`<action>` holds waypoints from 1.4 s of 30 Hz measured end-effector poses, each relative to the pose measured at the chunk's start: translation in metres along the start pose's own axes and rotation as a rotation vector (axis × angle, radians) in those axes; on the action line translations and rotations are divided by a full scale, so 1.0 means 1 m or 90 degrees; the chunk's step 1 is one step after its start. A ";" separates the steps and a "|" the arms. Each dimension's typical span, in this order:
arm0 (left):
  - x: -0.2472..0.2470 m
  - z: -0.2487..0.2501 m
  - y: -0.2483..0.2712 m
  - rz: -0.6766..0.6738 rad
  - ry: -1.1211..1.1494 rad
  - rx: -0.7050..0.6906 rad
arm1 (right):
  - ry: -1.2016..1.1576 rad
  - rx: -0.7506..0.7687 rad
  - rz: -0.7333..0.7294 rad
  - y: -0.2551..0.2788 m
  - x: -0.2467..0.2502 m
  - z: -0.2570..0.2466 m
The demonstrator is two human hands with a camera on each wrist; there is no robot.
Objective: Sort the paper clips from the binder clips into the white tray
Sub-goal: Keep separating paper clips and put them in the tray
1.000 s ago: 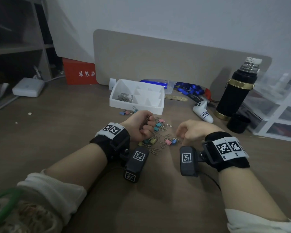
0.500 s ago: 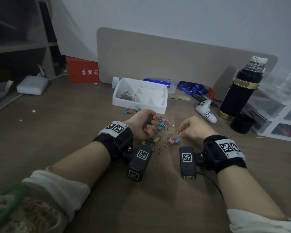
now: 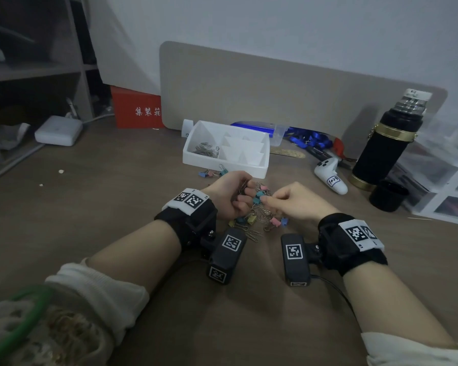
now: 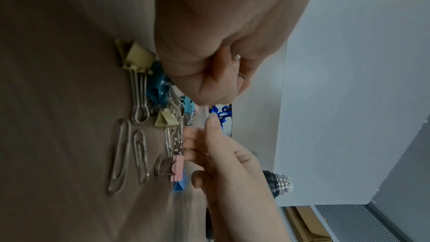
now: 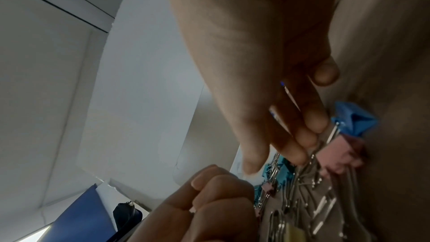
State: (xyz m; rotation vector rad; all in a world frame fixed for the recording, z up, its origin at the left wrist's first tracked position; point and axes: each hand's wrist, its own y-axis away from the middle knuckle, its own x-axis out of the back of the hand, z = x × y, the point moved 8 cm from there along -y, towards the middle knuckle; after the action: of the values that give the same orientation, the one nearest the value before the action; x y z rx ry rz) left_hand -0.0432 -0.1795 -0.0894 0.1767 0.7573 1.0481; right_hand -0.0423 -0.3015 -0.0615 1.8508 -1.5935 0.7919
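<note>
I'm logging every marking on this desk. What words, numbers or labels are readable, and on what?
"集装箱": white characters on the red box.
"1029", handwritten, roughly: label on the white controller.
Label on the flask cap: too blurred to read.
Wristbands and wrist cameras: square code patterns only, no text.

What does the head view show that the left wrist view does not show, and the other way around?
Only the head view shows the white tray with paper clips in its left compartment, three binder clips beside the tray's front, the red box and the white controller.

Only the left wrist view shows two loose paper clips lying side by side on the table, and wire ends poking from the left fist.

Both show the left hand, the right hand, the mixed clip pile and the flask.
</note>
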 end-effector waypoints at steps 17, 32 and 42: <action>0.000 0.000 0.000 0.001 -0.011 -0.001 | 0.090 -0.004 -0.146 0.006 -0.021 -0.014; 0.000 0.001 0.001 0.004 -0.016 -0.010 | 0.074 0.010 -0.090 0.000 -0.020 -0.017; 0.000 0.001 -0.001 0.002 -0.022 -0.012 | 0.155 0.036 -0.096 0.005 -0.021 -0.022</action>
State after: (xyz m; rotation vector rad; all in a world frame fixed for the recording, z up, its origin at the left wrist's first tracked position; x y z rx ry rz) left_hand -0.0417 -0.1799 -0.0895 0.1796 0.7168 1.0520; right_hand -0.0516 -0.2719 -0.0625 1.8115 -1.2768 0.9618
